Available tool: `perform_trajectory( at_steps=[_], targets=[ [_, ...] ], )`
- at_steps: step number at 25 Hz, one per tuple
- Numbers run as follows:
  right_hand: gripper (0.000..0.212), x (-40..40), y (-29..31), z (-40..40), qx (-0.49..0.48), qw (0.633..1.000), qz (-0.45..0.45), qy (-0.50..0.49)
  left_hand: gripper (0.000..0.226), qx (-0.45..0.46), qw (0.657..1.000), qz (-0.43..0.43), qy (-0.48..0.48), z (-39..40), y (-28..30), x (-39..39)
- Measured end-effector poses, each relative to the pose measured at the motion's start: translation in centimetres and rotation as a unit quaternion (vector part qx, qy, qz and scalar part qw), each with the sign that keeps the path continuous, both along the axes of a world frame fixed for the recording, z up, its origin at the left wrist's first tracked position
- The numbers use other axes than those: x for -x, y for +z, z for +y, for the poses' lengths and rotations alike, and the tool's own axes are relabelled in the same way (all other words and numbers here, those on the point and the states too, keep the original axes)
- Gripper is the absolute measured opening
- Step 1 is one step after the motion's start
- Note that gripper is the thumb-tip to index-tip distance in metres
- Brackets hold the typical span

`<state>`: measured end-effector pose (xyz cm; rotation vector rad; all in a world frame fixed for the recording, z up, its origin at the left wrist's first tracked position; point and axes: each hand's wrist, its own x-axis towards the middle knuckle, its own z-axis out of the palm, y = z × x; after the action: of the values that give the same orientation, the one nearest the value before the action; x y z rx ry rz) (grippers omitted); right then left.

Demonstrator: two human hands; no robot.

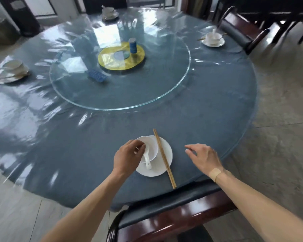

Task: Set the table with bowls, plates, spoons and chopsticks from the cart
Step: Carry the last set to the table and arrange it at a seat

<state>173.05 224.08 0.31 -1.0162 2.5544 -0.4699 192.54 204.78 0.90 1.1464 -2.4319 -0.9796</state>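
Note:
A white plate [159,169] lies at the near edge of the round blue table [77,154]. On it stands a white bowl [151,145] with a white spoon [147,162] leaning in it, handle toward me. A pair of wooden chopsticks [164,158] rests across the plate's right side. My left hand [128,157] is over the bowl's left rim, fingertips curled at the rim and the spoon; whether it grips is unclear. My right hand [204,156] hovers to the right of the plate, fingers apart and holding nothing.
Three other place settings stand at the left [12,70], far [109,13] and right [213,39] edges. A glass turntable [164,95] carries a yellow mat, a blue can [133,45] and a blue packet [97,76]. Dark wooden chairs stand near [173,215] and far right [241,32].

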Motion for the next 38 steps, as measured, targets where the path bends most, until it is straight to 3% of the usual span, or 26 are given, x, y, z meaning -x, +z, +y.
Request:
perform_trajectory(
  at_steps=[7, 17, 22, 29, 38],
  targets=[
    [0.033, 5.3, 3.1, 9.4, 0.02, 0.999, 0.037, -0.035, 0.017, 0.029, 0.969, -0.014, -0.247, 9.0, 1.5, 12.3],
    [0.033, 17.7, 4.9, 28.0, 0.013, 0.995, 0.047, -0.09, 0.024, 0.036, 0.952, -0.054, -0.298, 25.3, 1.2, 29.1],
    [0.034, 22.6, 5.3, 32.9, 0.0, 0.992, 0.043, -0.122, 0.024, 0.027, 0.937, -0.066, -0.342, 30.0, 2.0, 34.7],
    [0.038, 30.3, 4.7, 32.0, -0.018, 0.994, 0.031, -0.103, 0.026, 0.012, 0.931, -0.069, -0.358, 28.8, 1.4, 42.1],
    [0.039, 45.1, 5.8, 23.2, -0.023, 0.996, 0.041, -0.079, 0.028, 0.024, 0.926, -0.074, -0.369, 21.4, 1.8, 56.3]
  ],
)
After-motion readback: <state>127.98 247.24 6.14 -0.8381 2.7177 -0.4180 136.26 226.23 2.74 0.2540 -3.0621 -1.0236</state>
